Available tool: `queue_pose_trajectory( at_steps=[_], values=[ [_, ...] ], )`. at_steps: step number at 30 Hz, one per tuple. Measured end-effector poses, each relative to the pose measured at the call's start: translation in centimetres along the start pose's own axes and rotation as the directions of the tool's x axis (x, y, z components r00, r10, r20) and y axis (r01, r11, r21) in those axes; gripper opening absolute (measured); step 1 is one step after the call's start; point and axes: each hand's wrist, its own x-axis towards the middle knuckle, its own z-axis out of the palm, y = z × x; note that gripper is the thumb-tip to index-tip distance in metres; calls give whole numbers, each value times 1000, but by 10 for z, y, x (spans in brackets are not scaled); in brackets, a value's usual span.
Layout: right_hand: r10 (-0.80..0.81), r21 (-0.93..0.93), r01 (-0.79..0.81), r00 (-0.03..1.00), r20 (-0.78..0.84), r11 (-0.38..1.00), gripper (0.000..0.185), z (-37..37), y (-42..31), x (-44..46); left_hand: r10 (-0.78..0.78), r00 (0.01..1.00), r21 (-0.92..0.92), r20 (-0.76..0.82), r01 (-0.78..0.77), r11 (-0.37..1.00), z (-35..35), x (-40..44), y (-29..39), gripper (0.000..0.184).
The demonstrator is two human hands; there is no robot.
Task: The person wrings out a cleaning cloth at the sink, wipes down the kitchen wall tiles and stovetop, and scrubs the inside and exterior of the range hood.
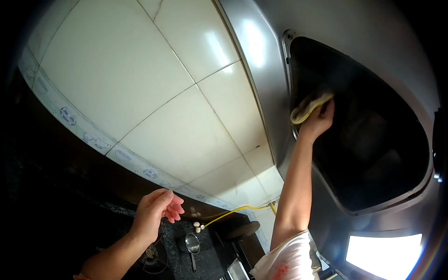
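My right hand (317, 122) reaches up into the dark opening (368, 126) of a metal range hood (252, 56). Its fingers grip a soiled cloth (310, 106) with a yellow edge, held by the opening's left rim. Below, my left hand (161, 210) hovers over the cooking area with nothing in it, its fingers loosely bent and apart. Beneath that hand a gas burner (150, 253) is partly visible.
White wall tiles (186, 130) with a patterned border fill the left and middle. A small ladle-like pan (192, 243) lies on the dark speckled counter (205, 261). A yellow hose (238, 208) runs along the wall. The hood's lamp (383, 252) glows.
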Motion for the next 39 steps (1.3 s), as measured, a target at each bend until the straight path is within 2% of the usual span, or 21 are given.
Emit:
queue_pose_trajectory(
  at_steps=[2, 3, 5, 6, 8, 9, 12, 13, 14, 16, 18, 20, 25, 28, 30, 31, 32, 34, 35, 38, 39],
  values=[
    [77, 182, -84, 996, 47, 980, 30, 15, -17, 14, -22, 1000, 4, -23, 22, 1000, -5, 2, -5, 32],
    [78, 186, -86, 996, 46, 979, 30, 24, -14, 18, -19, 999, 5, -26, 19, 1000, -7, 2, -7, 32],
    [-62, 129, 54, 996, 58, 990, 32, 32, -9, 27, -55, 997, 25, -53, 56, 998, -9, 1, -13, 31],
    [-60, 132, 52, 997, 58, 990, 32, 29, -7, 30, -54, 997, 26, -56, 55, 998, -10, 0, -17, 31],
    [-120, -79, 139, 971, 207, 987, 32, 20, -3, 36, -92, 994, 25, -53, 93, 995, -11, -1, -26, 31],
    [-214, -63, 230, 958, 190, 971, 30, 19, -2, 37, -108, 993, 31, -55, 110, 993, -10, 0, -30, 31],
    [-216, -117, 246, 951, 219, 962, 29, 13, -7, 34, -142, 988, 50, -61, 145, 988, -7, 6, -50, 31],
    [-290, -131, 323, 931, 222, 937, 29, 9, 1, 36, -166, 984, 64, -60, 170, 983, -6, 7, -55, 31],
    [-293, -136, 327, 930, 222, 935, 29, 5, 6, 34, -167, 984, 64, -54, 171, 983, -5, 8, -58, 31],
    [-131, -293, 211, 954, 270, 932, 29, -8, 17, 20, -244, 969, 55, -33, 245, 968, -6, 1, -61, 31],
    [-152, -282, 219, 958, 242, 934, 27, -20, 34, 7, -253, 967, 64, -23, 254, 965, -8, -10, -53, 31],
    [-7, -229, 60, 974, 225, 972, 30, -19, 34, 4, -282, 959, 112, -20, 283, 953, -13, -16, -46, 31],
    [-36, -247, 85, 980, 195, 965, 26, -6, 18, 19, -229, 970, 114, -84, 237, 965, -22, -23, -28, 31],
    [55, -318, 18, 974, 218, 948, 25, 9, -19, 36, -213, 975, 127, -57, 219, 967, -15, -19, -34, 31],
    [-209, -168, 237, 963, 170, 957, 24, 19, -22, 39, -254, 967, 109, -10, 253, 961, -10, -18, -47, 32],
    [-266, -134, 283, 955, 131, 950, 24, 22, -12, 38, -287, 958, 113, 5, 284, 952, -8, -16, -54, 32],
    [-268, -133, 285, 954, 135, 949, 24, 19, -8, 34, -306, 952, 103, 21, 303, 948, -8, -14, -63, 32],
    [-123, -118, 156, 961, 246, 981, 27, 5, -2, 30, -352, 936, 101, 24, 348, 932, -10, -12, -77, 31],
    [-66, -232, 131, 962, 267, 964, 30, -1, 7, 26, -356, 934, 102, 33, 352, 931, -10, -13, -80, 31],
    [-105, -220, 153, 971, 213, 963, 30, -14, 38, 6, -392, 920, 109, 21, 387, 916, -15, -21, -73, 31],
    [-36, -213, 81, 978, 207, 974, 29, -17, 45, 0, -380, 924, 112, 35, 375, 920, -18, -26, -68, 31]
  ],
)
